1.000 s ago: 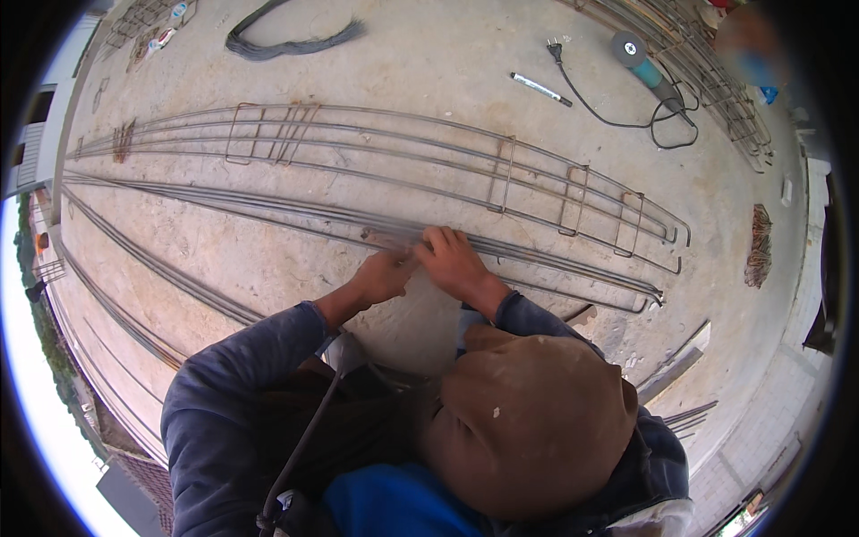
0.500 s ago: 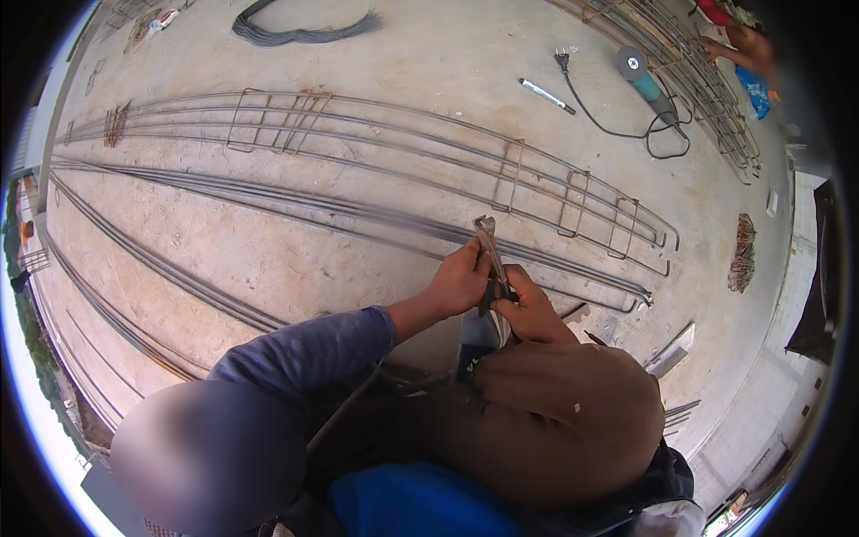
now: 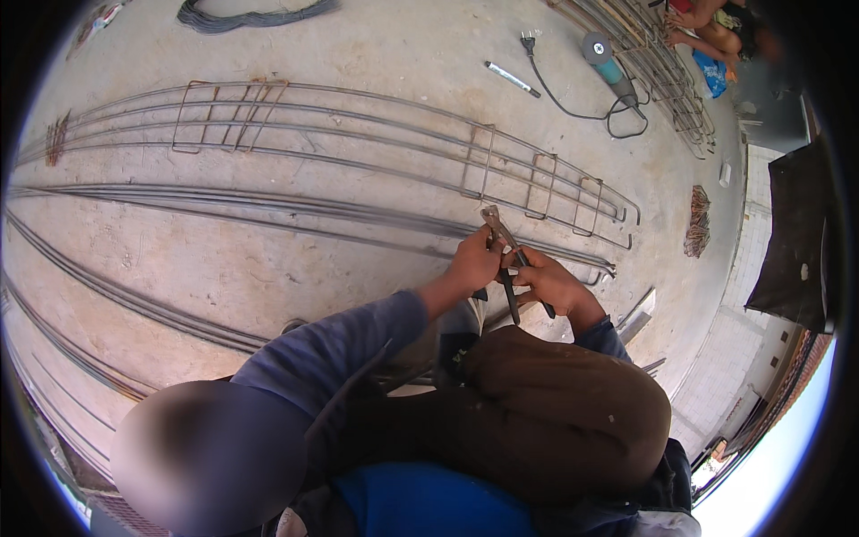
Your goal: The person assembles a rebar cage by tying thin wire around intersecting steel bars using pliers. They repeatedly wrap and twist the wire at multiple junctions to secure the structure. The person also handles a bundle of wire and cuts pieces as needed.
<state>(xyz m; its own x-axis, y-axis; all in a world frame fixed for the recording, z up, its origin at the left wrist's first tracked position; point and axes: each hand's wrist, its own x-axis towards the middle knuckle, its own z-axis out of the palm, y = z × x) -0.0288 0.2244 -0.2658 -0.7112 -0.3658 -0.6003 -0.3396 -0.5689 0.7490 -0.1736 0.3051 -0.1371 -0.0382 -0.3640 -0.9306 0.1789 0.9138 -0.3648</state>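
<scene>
A pair of pincers [image 3: 501,230] with a rusty metal head and black handles stands tilted above my knees, jaws pointing away from me. My left hand [image 3: 474,263] is closed at its upper part, just below the jaws. Around the handles are the bent fingers of my right hand [image 3: 550,283]; the two handles spread apart toward me. Just beyond the hands lies a bundle of long steel bars [image 3: 358,212]. Behind that rests a rebar cage [image 3: 385,123] with rectangular stirrups [image 3: 483,166].
An angle grinder [image 3: 612,72] with its cord and a marker pen [image 3: 513,79] lie at the far right. A coil of wire [image 3: 255,20] is at the far left. Stacked stirrups [image 3: 698,221] lie at right. Another person [image 3: 707,31] works beside a second cage [image 3: 662,80].
My view has shifted, so the floor things appear further left. The right hand has changed its hold, and the pincers' handles now show spread apart. The left hand remains near the jaws.
</scene>
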